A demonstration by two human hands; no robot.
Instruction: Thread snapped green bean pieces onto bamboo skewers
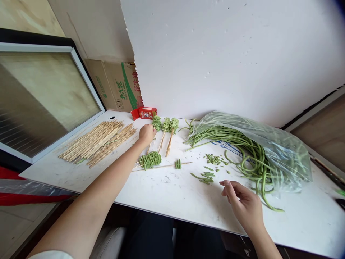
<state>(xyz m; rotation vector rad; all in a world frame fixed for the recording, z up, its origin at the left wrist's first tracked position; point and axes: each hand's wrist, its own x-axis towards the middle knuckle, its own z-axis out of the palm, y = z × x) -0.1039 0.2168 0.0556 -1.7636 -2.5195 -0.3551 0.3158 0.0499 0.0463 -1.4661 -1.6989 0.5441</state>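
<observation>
At the back of the table my left hand [147, 134] is closed at the leftmost upright bundle of skewered green bean pieces [156, 123], its fingers around the sticks below the beans. Two more such bundles [170, 125] lie just to the right. Nearer me is another bundle of bean skewers [150, 160], beside a single skewer [185, 163] carrying a few pieces. My right hand [244, 203] hovers over the front right, fingers loosely curled and holding nothing visible. Cut bean lengths [207, 176] lie just beyond its fingertips, with short bean ends [215, 159] behind them.
A large pile of bamboo skewers [94, 140] covers the left of the table. Long green beans [229, 135] spill from a clear plastic bag [288, 162] on the right. A small red box [148, 113] and a cardboard carton [118, 86] stand at the back; a framed glass panel [48, 104] leans left.
</observation>
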